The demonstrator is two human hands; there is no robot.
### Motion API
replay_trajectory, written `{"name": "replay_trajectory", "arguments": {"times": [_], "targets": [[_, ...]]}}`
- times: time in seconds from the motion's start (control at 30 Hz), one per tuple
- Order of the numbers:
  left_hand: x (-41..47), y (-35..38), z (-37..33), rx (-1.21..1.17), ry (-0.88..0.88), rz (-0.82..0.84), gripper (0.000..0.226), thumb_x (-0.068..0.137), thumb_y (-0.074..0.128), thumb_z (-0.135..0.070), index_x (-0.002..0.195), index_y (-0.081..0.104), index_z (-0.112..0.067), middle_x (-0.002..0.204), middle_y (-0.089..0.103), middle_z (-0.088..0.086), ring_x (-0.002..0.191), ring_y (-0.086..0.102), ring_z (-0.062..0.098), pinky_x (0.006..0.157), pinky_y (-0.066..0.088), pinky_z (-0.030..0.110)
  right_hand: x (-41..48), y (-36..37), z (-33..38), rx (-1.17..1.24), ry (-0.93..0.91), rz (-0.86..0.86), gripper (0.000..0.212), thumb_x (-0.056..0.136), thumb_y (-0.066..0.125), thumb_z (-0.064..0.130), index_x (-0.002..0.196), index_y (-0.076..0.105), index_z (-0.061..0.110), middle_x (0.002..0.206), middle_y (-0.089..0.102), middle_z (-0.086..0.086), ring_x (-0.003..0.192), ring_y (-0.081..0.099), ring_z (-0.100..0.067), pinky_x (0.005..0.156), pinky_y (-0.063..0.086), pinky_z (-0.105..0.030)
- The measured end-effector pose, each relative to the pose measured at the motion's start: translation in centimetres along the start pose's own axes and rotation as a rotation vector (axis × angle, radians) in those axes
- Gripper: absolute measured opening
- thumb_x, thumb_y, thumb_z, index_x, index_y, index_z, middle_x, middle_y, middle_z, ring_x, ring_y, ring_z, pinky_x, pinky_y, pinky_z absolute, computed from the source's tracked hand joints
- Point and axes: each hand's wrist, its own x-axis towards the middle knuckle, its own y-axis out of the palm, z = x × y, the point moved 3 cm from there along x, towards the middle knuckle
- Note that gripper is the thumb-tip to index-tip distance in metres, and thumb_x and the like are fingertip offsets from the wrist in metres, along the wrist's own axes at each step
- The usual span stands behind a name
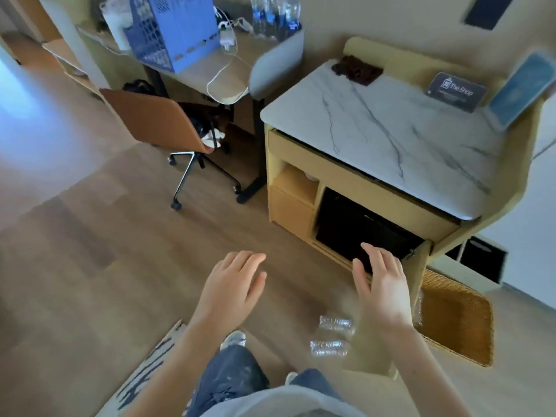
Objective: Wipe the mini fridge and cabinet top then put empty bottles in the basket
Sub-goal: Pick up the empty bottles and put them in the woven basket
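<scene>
Marble cabinet top (pixel 376 130), with the black mini fridge (pixel 355 224) in the bay beneath. Wicker basket (pixel 460 323) on the floor at right, with the open cabinet door (pixel 419 275) standing between it and two crushed bottles (pixel 335 325) (dark cloth (pixel 356 70) lies on the top's far corner). Left hand (pixel 231 284) and right hand (pixel 380 284) are spread, holding nothing.

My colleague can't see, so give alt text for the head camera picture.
A person's left hand and right hand, both open and empty, reach toward a black mini fridge under a marble cabinet top. A brown cloth lies on it; clear bottles lie on the floor near a basket.
</scene>
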Motion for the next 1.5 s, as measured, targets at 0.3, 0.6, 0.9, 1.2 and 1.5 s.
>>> {"name": "replay_trajectory", "arguments": {"times": [0.3,0.6,0.9,1.2,1.5], "targets": [[10.2,0.7,6.6,-0.028,0.533,0.22,0.033,0.094,0.056,-0.028,0.122,0.065,-0.013,0.116,0.068,-0.001,0.108,0.065,0.019,0.091,0.052,0.034,-4.0,3.4,4.7,-0.092,0.446,-0.25,0.032,0.097,0.059,0.018,0.128,0.06,0.01,0.117,0.064,-0.01,0.107,0.055,-0.033,0.09,0.048,-0.044],[14.2,2.1,6.0,-0.089,0.856,0.357,0.044,0.095,0.047,-0.033,0.127,0.065,-0.01,0.127,0.066,0.005,0.122,0.059,0.026,0.112,0.04,0.046,-10.7,5.4,10.2,-0.213,0.724,-0.388,0.035,0.097,0.061,0.022,0.13,0.061,0.009,0.125,0.065,-0.011,0.112,0.059,-0.031,0.094,0.051,-0.047],[9.1,7.0,-0.9,-0.164,1.051,0.543,0.045,0.092,0.044,-0.033,0.118,0.069,-0.007,0.114,0.069,0.005,0.106,0.065,0.027,0.097,0.05,0.039,-17.6,5.3,8.1,-0.175,0.916,-0.425,0.04,0.101,0.055,0.028,0.135,0.058,0.007,0.131,0.062,-0.009,0.122,0.055,-0.031,0.103,0.045,-0.045],[8.7,10.3,-6.6,-0.166,1.046,0.636,0.046,0.09,0.053,-0.034,0.123,0.066,-0.005,0.117,0.069,0.005,0.109,0.063,0.026,0.096,0.047,0.036,-18.6,4.7,4.6,-0.156,1.023,-0.47,0.04,0.099,0.06,0.024,0.134,0.059,0.005,0.129,0.062,-0.012,0.119,0.056,-0.033,0.101,0.046,-0.046],[12.5,22.5,-8.6,-0.128,0.999,0.793,0.046,0.09,0.066,-0.028,0.13,0.06,-0.005,0.123,0.066,0.006,0.113,0.059,0.027,0.098,0.042,0.033,-14.8,10.4,-2.9,-0.055,1.182,-0.496,0.039,0.099,0.058,0.024,0.133,0.058,0.006,0.124,0.063,-0.01,0.116,0.057,-0.029,0.097,0.044,-0.037]]}}
